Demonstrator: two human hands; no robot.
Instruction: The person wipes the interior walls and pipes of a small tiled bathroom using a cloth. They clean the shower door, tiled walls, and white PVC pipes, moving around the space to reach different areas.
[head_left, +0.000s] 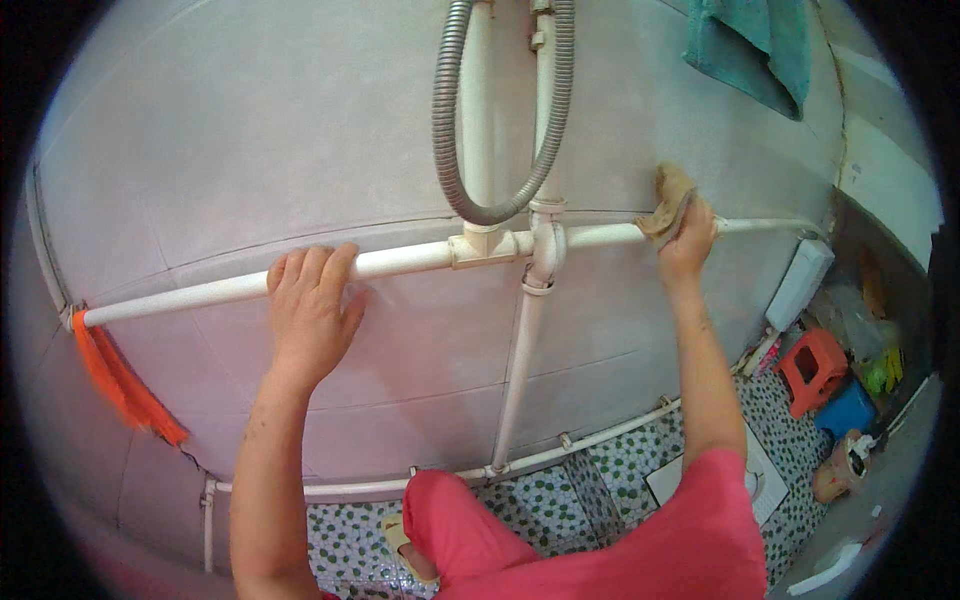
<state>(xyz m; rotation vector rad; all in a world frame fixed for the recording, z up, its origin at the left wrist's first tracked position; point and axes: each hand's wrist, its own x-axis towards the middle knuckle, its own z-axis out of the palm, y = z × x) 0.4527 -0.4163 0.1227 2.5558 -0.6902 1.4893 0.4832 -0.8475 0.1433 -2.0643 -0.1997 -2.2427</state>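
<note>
A white plastic pipe (405, 260) runs horizontally across the tiled wall (315, 150). My left hand (309, 304) grips it left of the tee fitting (487, 249), fingers over the top and thumb below. Farther right, my right hand (688, 238) clutches a tan cloth (671, 202), part of it standing up in front of the wall and its lower edge at the pipe. The fingertips of that hand are partly hidden. Between my hands, a ribbed metal shower hose (501, 217) hangs in a loop before two vertical pipes.
An orange cloth (124, 382) hangs at the pipe's left end, a green towel (750, 56) upper right. A lower pipe (360, 487) follows the wall's base. At right are a squat toilet (765, 480), a red stool (814, 371), a blue container (846, 409) and a waste bin (840, 469).
</note>
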